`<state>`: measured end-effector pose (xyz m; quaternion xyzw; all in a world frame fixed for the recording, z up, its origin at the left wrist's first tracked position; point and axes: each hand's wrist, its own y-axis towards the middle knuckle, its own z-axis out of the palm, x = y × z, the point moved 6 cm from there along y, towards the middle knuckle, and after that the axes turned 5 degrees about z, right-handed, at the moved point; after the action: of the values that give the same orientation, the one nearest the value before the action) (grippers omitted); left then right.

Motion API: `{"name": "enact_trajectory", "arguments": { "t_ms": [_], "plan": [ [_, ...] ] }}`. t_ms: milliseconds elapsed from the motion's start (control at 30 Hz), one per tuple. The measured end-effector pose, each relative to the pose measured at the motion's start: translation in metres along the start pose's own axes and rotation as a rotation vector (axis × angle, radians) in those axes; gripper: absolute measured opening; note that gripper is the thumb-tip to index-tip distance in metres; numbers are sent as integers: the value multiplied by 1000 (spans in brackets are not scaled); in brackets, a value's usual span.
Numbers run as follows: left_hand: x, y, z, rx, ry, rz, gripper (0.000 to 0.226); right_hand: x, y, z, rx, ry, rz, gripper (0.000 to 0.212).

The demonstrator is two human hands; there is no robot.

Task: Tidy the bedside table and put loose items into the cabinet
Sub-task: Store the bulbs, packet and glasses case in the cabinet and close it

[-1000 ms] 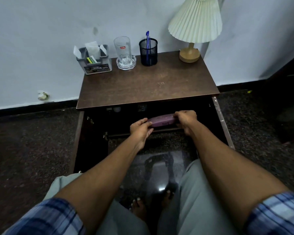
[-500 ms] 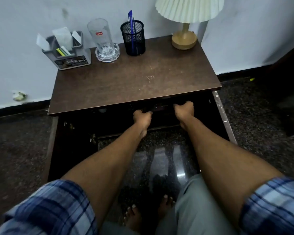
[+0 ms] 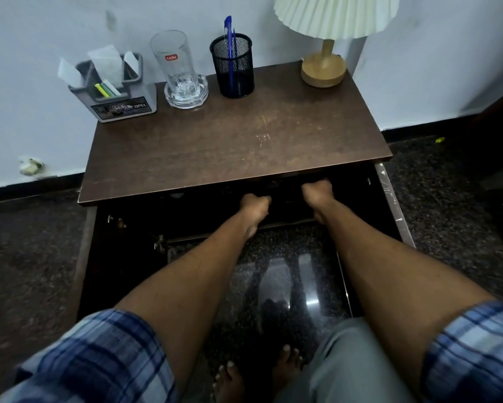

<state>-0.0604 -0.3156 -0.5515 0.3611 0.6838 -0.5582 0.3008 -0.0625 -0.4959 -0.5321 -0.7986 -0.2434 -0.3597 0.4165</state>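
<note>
Red "cello" label readable on the tall clear glass point(image 3: 173, 61), standing upright in a clear glass coaster dish point(image 3: 186, 93) at the back of the bedside table point(image 3: 232, 141). "OPEL" printed in white on the dark sticker of the grey desk organiser point(image 3: 113, 88), at the back left corner, with white paper slips and a green-yellow highlighter poking out of its compartments; rest of the sticker too small to read. Black mesh pen cup point(image 3: 233, 66) just right of the glass, holding 1 blue pen point(image 3: 229, 45) upright. Pleated cream lamp point(image 3: 327, 48) on a round wooden base at the back right corner. Scuffed, scratched brown top otherwise bare toward the front edge.

Below the overhanging top, open cabinet point(image 3: 273, 196), dark inside, both doors swung out to the sides, hinges visible on the left. Left hand point(image 3: 254, 206) and right hand point(image 3: 317, 191) reached in side by side under the table's front edge, apart from each other, both curled into a fist-like grip; too dark between them to tell what, if anything, is gripped. No loose item made out in the shadow. Plaid sleeves at the bottom corners, bare toes on the polished speckled floor point(image 3: 273, 257), white wall behind with a black skirting strip
</note>
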Motion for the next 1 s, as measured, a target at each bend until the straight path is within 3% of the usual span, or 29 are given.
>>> {"name": "enact_trajectory", "arguments": {
  "t_ms": [133, 200, 300, 333, 533, 733, 900, 1000],
  "plan": [
    [5, -7, -14, 16, 15, 27, 19, 1, -3, -10, -64, -138, -9, 36],
    [9, -13, -25, -5, 23, 38, 9, 4, -8, -16, -75, -229, -39, 40],
    [14, -21, -36, 12, 40, 60, 44, 6, -21, -20, -42, -351, -131, 44],
    [15, -24, -40, 13, 59, 64, 46, 7, -27, -21, -22, -381, -167, 42],
    [18, -51, -61, 26, 119, 138, 35, 11, -63, -26, 80, -462, -287, 4],
    [15, -94, -103, -59, 193, 193, 27, 7, -107, -39, 135, -579, -388, 5],
    [3, -143, -171, -227, 551, 361, 23, 7, -145, -73, 84, -657, -512, 14],
    [-5, -178, -220, -424, 846, 453, 40, 11, -163, -106, -44, -754, -572, 33]
  ]
}}
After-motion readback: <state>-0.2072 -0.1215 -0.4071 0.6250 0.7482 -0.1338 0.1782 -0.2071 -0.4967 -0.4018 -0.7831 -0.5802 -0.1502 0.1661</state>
